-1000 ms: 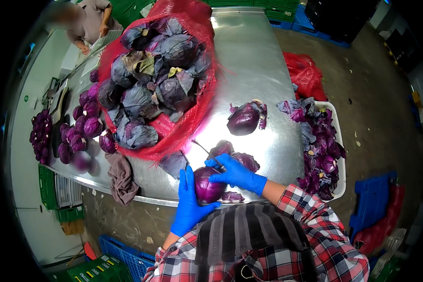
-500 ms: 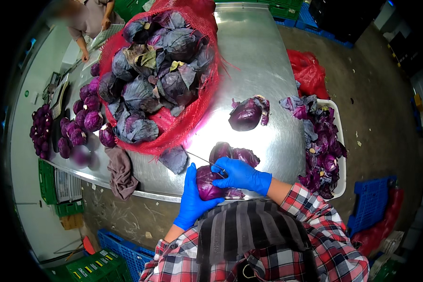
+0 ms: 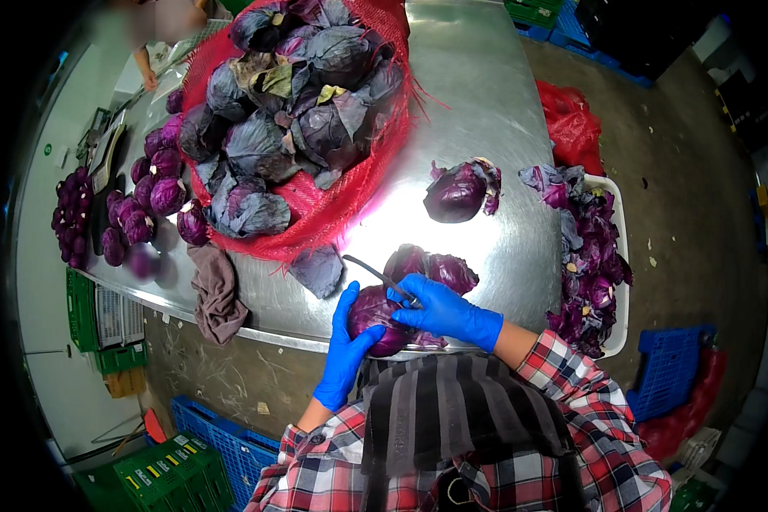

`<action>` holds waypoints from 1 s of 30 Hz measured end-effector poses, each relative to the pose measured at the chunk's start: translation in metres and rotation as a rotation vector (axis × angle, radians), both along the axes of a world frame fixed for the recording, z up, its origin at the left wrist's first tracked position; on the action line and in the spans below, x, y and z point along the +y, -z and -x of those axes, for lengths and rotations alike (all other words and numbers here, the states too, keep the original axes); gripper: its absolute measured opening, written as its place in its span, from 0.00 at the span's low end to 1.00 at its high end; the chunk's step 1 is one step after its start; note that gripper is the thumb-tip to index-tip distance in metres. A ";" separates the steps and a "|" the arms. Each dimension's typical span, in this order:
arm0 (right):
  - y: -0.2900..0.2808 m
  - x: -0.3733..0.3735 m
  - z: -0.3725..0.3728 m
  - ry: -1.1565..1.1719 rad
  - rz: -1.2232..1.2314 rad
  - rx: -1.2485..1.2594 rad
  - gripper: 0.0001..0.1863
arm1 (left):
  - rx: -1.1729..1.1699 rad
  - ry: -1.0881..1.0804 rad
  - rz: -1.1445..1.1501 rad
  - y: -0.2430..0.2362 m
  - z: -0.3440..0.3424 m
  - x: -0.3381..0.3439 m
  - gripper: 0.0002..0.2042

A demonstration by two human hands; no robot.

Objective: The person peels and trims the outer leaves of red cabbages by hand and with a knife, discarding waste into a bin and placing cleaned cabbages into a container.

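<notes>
At the near edge of the steel table [image 3: 486, 77], my left hand [image 3: 346, 348] in a blue glove grips a red cabbage [image 3: 370, 309] from its left side. My blue-gloved right hand [image 3: 445, 309] is closed around a knife [image 3: 369, 268], whose dark blade points up and left above the cabbage. Just beyond my right hand lie loose purple cabbage leaves [image 3: 452, 271]. A single grey-purple leaf [image 3: 317, 271] rests left of the knife tip. Farther back, another red cabbage [image 3: 456, 194] sits with peeled leaves against it.
A red mesh sack [image 3: 333, 213] full of untrimmed cabbages spreads over the table's middle. Trimmed cabbages [image 3: 164, 194] and a brown cloth [image 3: 218, 294] lie to its left. Right of the table stands a white bin [image 3: 621, 256] of leaves. Another person's arm [image 3: 145, 66] shows at far left.
My left hand's fingers and thumb have shifted upward on the cabbage. The knife has swung so more of its blade shows. My view has moved slightly.
</notes>
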State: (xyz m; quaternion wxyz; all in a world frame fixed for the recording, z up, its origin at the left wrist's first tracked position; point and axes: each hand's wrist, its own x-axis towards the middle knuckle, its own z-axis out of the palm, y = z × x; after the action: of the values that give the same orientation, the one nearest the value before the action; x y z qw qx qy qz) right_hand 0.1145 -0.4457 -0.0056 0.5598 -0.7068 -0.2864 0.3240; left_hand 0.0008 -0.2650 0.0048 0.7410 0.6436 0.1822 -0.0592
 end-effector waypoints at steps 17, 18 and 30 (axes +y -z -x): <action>0.040 -0.080 -0.026 0.571 0.020 -0.267 0.22 | 0.222 -0.084 0.330 0.017 -0.054 -0.002 0.41; 0.018 -0.069 -0.019 0.468 -0.011 -0.128 0.24 | 0.331 -0.051 0.642 0.011 -0.060 -0.005 0.41; -0.009 -0.040 -0.021 0.276 0.182 0.181 0.31 | -0.248 0.203 -0.632 0.005 -0.074 -0.027 0.58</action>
State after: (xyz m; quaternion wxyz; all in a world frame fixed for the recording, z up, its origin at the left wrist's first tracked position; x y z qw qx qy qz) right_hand 0.1355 -0.4859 0.0030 0.5563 -0.7550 -0.1046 0.3309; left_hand 0.0753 -0.2919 -0.0005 0.5121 0.8582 0.0355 0.0053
